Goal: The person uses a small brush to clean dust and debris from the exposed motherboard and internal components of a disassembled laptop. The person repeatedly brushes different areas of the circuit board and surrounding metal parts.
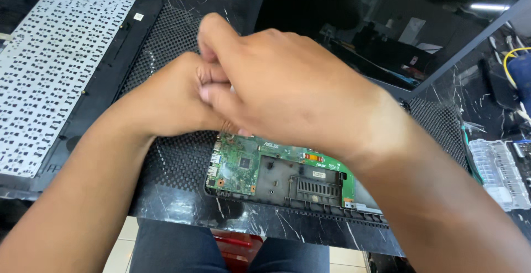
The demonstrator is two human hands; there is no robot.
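black marble table [221,217], dotted black mat [177,157], tiled floor [124,245]

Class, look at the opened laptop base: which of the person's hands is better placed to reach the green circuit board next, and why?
Probably the right hand: it lies on top, directly over the green circuit board. The left hand sits beneath it, its fingers hidden.

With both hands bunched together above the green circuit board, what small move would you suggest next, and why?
Probably spread the hands a little, so that what they pinch comes into view. The left hand and right hand press together above the circuit board, and the fingers hide whatever lies between them. The board sits in its dark casing near the table edge, so slow, small motion seems wise.
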